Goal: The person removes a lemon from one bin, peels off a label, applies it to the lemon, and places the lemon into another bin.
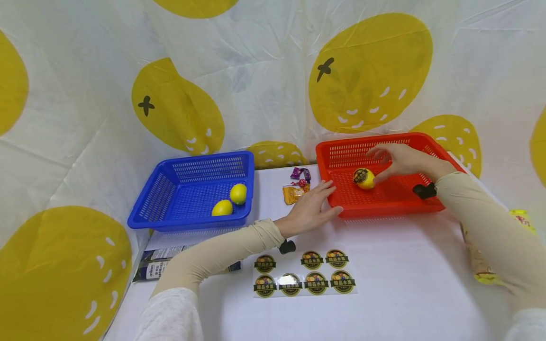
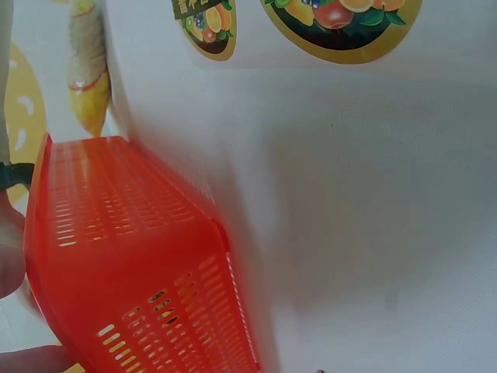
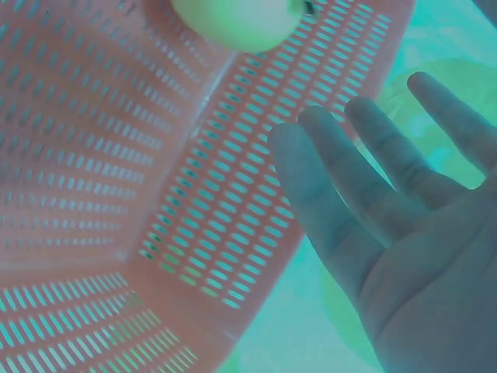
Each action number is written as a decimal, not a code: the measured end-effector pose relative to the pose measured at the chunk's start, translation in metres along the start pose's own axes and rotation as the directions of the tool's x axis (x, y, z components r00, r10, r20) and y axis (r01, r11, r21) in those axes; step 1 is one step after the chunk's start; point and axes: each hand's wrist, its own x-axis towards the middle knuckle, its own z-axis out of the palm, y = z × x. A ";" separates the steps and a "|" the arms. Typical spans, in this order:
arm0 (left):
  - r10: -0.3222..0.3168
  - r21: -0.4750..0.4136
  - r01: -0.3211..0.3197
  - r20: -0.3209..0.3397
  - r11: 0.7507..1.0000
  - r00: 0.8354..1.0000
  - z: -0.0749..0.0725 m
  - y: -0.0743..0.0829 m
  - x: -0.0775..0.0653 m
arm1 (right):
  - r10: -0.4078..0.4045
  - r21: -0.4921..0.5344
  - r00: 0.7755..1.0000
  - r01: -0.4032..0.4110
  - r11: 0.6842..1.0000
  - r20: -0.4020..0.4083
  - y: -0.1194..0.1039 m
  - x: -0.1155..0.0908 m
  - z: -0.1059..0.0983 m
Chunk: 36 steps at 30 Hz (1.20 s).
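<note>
A yellow lemon with a dark round label stuck on it lies inside the red basket. My right hand is over the basket beside this lemon, its thumb close to the fruit. In the right wrist view the fingers of the right hand are spread and hold nothing, with the lemon apart from them. My left hand rests at the basket's near left corner with its fingers extended. The left wrist view shows fingertips at the rim of the red basket.
A blue basket on the left holds two lemons. Wrapped sweets lie between the baskets. A sheet of round labels is nearest me. Dark packets lie at left, a yellow-ended packet at right.
</note>
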 end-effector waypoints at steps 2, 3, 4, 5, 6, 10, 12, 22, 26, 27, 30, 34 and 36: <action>-0.001 -0.001 0.001 -0.003 1.000 1.000 -0.001 -0.001 -0.001 | -0.006 -0.009 1.000 0.006 1.000 -0.016 -0.005 -0.003 -0.004; -0.003 -0.001 0.003 -0.004 1.000 1.000 -0.002 -0.001 -0.001 | -0.011 -0.012 1.000 0.011 1.000 -0.023 -0.007 -0.005 -0.006; -0.006 0.000 0.006 -0.006 1.000 1.000 -0.002 -0.002 -0.002 | -0.018 -0.018 0.999 0.017 1.000 -0.028 -0.009 -0.006 -0.008; -0.008 0.001 0.008 -0.005 1.000 1.000 -0.003 -0.002 -0.002 | -0.021 -0.022 0.999 0.020 1.000 -0.031 -0.011 -0.008 -0.010; -0.009 0.005 0.009 -0.004 1.000 1.000 -0.004 -0.002 -0.003 | -0.024 -0.026 0.999 0.023 0.999 -0.034 -0.014 -0.009 -0.011; -0.011 0.024 0.011 -0.003 1.000 1.000 -0.008 -0.001 -0.007 | -0.031 -0.023 0.999 0.030 0.999 -0.035 -0.025 -0.016 -0.015; -0.008 0.033 0.008 -0.005 0.999 1.000 -0.011 -0.001 -0.010 | -0.033 -0.014 0.999 0.033 0.999 -0.032 -0.032 -0.019 -0.015; -0.009 0.049 0.010 -0.028 0.999 1.000 -0.038 -0.004 -0.034 | -0.100 0.040 0.995 0.101 0.994 -0.029 -0.077 -0.029 -0.008; -0.025 0.052 0.028 -0.059 0.998 0.998 -0.051 -0.011 -0.045 | -0.152 0.038 0.988 0.154 0.987 -0.040 -0.093 -0.028 -0.003; -0.033 0.045 0.035 -0.063 0.998 0.997 -0.055 -0.012 -0.048 | -0.167 0.036 0.985 0.168 0.985 -0.042 -0.097 -0.027 -0.001; -0.053 0.018 0.054 -0.072 0.998 0.996 -0.065 -0.019 -0.057 | -0.203 0.035 0.978 0.205 0.978 -0.044 -0.109 -0.024 0.005; -0.061 0.021 0.064 -0.103 0.998 0.993 -0.081 -0.027 -0.069 | -0.230 0.038 0.973 0.231 0.972 -0.032 -0.127 -0.022 0.014; -0.070 0.028 0.074 -0.119 0.997 0.990 -0.090 -0.031 -0.076 | -0.245 0.026 0.969 0.246 0.969 -0.024 -0.136 -0.022 0.020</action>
